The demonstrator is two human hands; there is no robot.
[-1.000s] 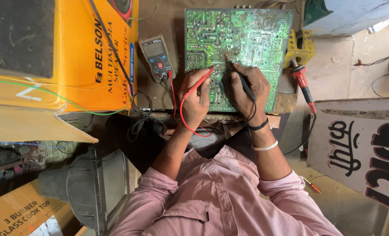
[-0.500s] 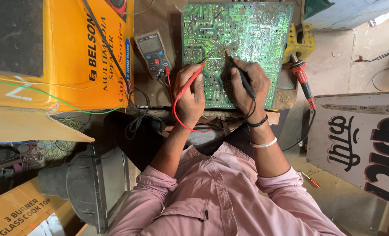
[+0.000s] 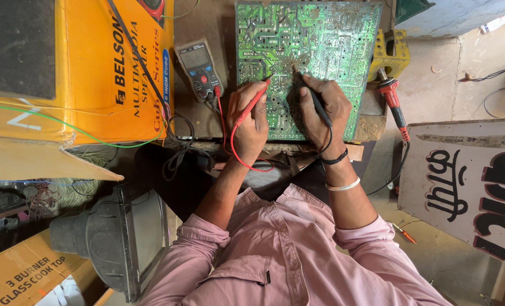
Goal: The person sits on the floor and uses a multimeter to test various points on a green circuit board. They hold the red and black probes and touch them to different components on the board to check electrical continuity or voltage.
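Observation:
A large green circuit board (image 3: 320,45) lies solder side up on the brown bench. My left hand (image 3: 249,122) grips a red test probe (image 3: 253,103), tip touching the board near its middle. My right hand (image 3: 325,110) grips a black test probe (image 3: 316,102), its tip on the board just right of the red one. A red lead (image 3: 235,156) loops below my left hand. Both leads run to a grey multimeter (image 3: 198,68) lying left of the board.
A big orange cardboard box (image 3: 88,73) fills the left, with a green wire and black cable across it. A red-handled soldering iron (image 3: 393,105) and a yellow stand (image 3: 389,54) sit right of the board. A white sign board (image 3: 468,181) lies at right; an old picture tube (image 3: 111,238) lower left.
Both probe tips stay close together on the board, with only slight shifts of my hands. The view has drifted a little.

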